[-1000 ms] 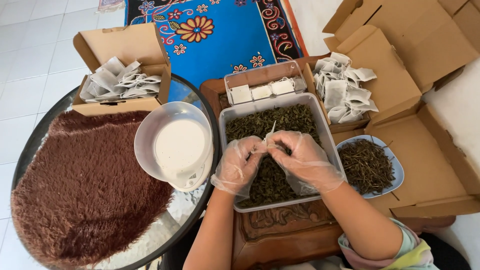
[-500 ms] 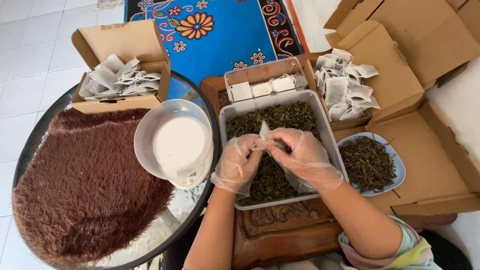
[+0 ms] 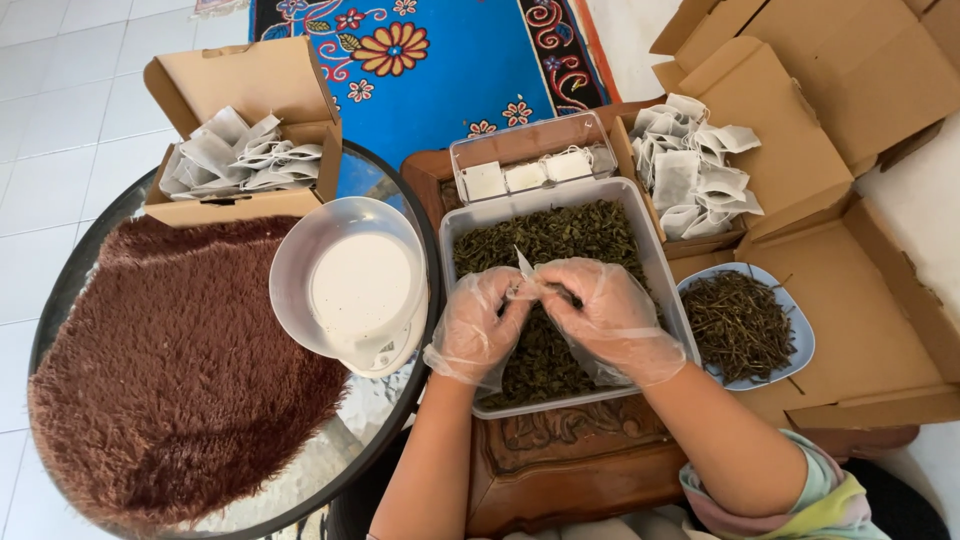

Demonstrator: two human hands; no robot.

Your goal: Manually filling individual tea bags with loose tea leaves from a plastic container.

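Gloved left hand (image 3: 480,325) and right hand (image 3: 605,315) pinch one sachet (image 3: 524,266) (white) — scale (image 3: 355,285) beside.

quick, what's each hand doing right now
Left hand: gloved, fingers pinching a small paper sachet over the tray of dried leaves.
Right hand: gloved, fingers on the same sachet.

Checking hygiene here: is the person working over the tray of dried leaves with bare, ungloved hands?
No, both the left hand and the right hand wear clear plastic gloves above the tray.
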